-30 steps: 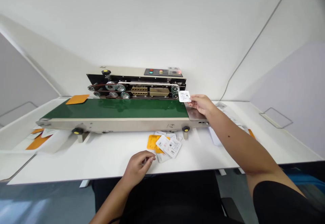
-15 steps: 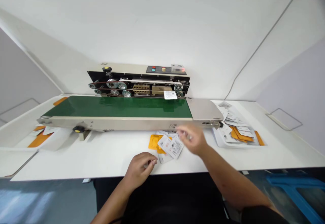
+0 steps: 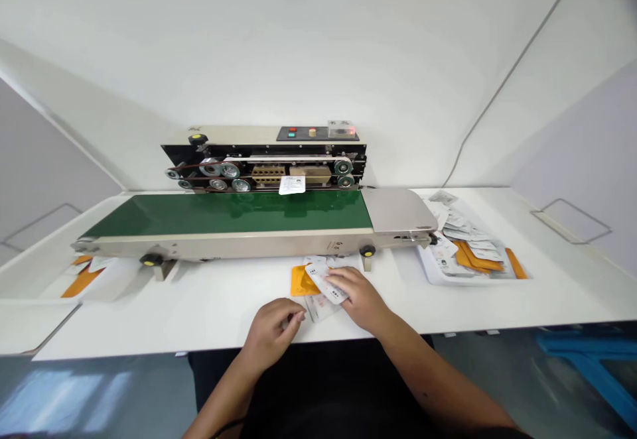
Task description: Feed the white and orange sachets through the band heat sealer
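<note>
My right hand point(image 3: 361, 300) lies on a small pile of white printed sachets point(image 3: 323, 281), its fingers over the top one. An orange card point(image 3: 298, 282) shows at the left of that pile, partly covered. My left hand point(image 3: 273, 326) rests on the white table point(image 3: 199, 316) just left of the pile, fingers curled, with nothing visible in them. A single white sachet point(image 3: 292, 185) stands at the far edge of the green conveyor belt point(image 3: 239, 215), against the band sealer's rollers point(image 3: 229, 170).
A loose heap of sachets and orange cards point(image 3: 462, 250) lies on paper at the table's right. More orange and white pieces point(image 3: 82, 280) lie at the far left. A blue metal frame point(image 3: 587, 353) stands on the floor at the lower right.
The white sachet has travelled left along the sealer. My right hand has come down from above the pile and now lies on it. My left hand has barely moved.
</note>
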A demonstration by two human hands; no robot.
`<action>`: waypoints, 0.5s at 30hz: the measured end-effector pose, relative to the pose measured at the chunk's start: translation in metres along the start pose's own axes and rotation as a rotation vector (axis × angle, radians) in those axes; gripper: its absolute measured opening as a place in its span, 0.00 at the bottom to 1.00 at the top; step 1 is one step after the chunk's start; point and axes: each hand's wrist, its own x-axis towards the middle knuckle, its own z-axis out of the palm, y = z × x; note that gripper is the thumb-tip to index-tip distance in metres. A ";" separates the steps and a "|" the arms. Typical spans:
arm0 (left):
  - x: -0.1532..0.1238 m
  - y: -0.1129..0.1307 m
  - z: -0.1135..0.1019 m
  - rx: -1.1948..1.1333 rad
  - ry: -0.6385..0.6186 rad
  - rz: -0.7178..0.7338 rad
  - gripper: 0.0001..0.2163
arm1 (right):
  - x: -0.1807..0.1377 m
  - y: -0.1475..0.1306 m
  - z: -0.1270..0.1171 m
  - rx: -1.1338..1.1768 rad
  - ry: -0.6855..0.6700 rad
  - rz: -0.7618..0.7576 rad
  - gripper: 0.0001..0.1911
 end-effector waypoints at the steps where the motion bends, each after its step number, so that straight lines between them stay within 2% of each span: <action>1: 0.001 0.000 0.000 0.003 -0.001 -0.002 0.09 | 0.000 0.001 0.000 0.016 -0.012 -0.007 0.27; 4: 0.002 0.001 0.001 0.016 -0.011 -0.014 0.08 | 0.000 0.002 0.000 0.058 -0.027 -0.024 0.31; 6: 0.001 0.001 0.001 0.031 -0.012 -0.032 0.06 | -0.001 0.003 -0.001 0.085 0.031 -0.031 0.35; 8: -0.001 0.001 0.002 0.049 0.004 -0.062 0.06 | -0.003 0.001 -0.002 0.120 0.114 -0.052 0.34; 10: -0.003 0.001 0.003 0.055 0.023 -0.084 0.10 | -0.005 -0.003 -0.001 0.166 0.147 -0.096 0.28; 13: -0.006 0.000 0.003 0.042 0.013 -0.070 0.20 | -0.009 -0.011 0.003 0.170 0.047 -0.180 0.16; 15: -0.006 -0.001 0.002 0.039 -0.036 -0.022 0.16 | -0.010 -0.014 0.008 0.110 -0.039 -0.229 0.13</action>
